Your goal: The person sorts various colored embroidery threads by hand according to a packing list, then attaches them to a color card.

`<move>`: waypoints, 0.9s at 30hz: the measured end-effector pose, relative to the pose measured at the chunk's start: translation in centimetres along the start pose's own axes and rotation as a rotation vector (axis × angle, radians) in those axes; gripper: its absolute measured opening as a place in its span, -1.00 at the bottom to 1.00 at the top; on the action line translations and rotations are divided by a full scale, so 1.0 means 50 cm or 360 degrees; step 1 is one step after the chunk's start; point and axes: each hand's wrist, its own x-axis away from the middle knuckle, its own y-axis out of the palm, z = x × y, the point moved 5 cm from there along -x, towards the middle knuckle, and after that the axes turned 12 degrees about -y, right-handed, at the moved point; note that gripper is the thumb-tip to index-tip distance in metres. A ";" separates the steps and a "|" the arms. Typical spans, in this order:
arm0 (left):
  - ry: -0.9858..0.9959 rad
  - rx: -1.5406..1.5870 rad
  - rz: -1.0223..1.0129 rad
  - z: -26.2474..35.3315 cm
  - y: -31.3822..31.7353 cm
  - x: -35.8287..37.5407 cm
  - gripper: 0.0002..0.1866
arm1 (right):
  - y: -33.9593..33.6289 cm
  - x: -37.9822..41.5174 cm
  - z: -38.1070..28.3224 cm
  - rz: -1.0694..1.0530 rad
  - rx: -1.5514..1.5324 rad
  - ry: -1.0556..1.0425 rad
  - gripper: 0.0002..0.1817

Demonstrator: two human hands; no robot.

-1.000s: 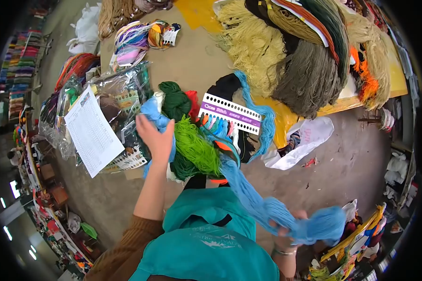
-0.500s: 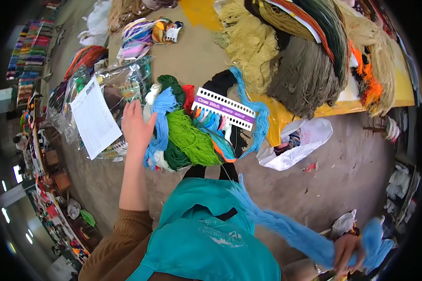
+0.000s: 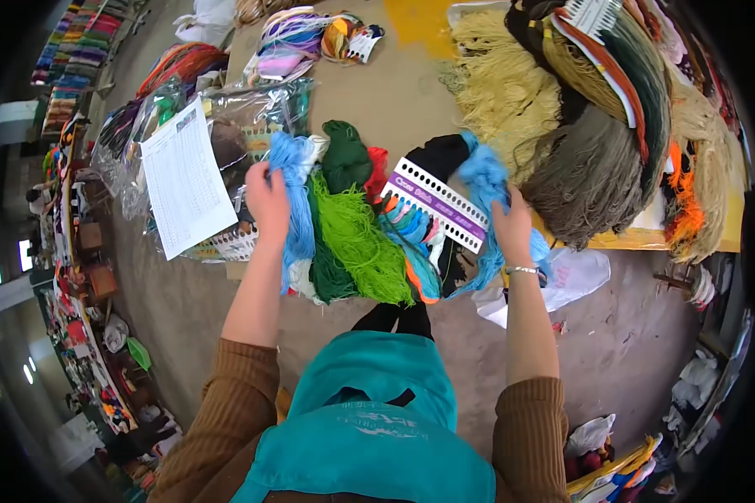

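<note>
Brown tabletop [image 3: 394,96] lies beyond the left hand [image 3: 268,203], which is half curled against a blue skein [image 3: 292,159]; the right hand [image 3: 512,225], fingers bent, touches a sky-blue skein [image 3: 484,170]. Firm grip, I cannot tell. Arranging seems in hand; next move probably calls for gentle fingers.

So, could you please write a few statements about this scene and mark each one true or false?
1. The left hand is at the blue yarn left of the bright green yarn. True.
2. The right hand is at something red. False: it is at another blue bundle.
3. The purple-striped card lies between the hands. True.
4. The bright green yarn is right of the card. False: it is left of it.
</note>
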 end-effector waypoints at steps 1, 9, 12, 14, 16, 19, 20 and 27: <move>-0.0125 -0.0106 -0.0243 -0.007 0.013 -0.006 -0.78 | -0.005 0.009 -0.027 -0.0024 0.0010 -0.0002 -0.59; -0.0387 0.0376 -0.0130 0.011 -0.086 0.099 -0.70 | 0.149 0.003 -0.155 -0.0494 0.0128 -0.0270 -0.53; -0.0638 0.0787 -0.0685 0.056 -0.088 0.216 -0.93 | 0.154 -0.017 -0.145 -0.0759 0.0082 -0.0069 -0.49; -0.0890 0.0979 -0.1128 0.075 -0.069 0.302 -0.90 | 0.109 -0.023 -0.186 -0.1095 -0.0209 0.0133 -0.58; -0.0863 0.1000 -0.1373 0.110 -0.058 0.353 -0.86 | 0.075 0.005 -0.215 -0.1081 -0.0546 0.0223 -0.67; -0.1064 0.1314 -0.1567 0.149 -0.044 0.384 -0.84 | -0.033 0.033 -0.327 -0.0743 -0.0584 -0.0040 -0.80; -0.1056 0.1333 -0.1559 0.165 -0.049 0.377 -0.84 | -0.062 0.045 -0.356 -0.0666 -0.0712 0.0021 -0.81; -0.1072 0.1733 -0.1621 0.294 -0.091 0.336 -0.83 | -0.211 0.093 -0.465 -0.0351 -0.0768 -0.0023 -0.83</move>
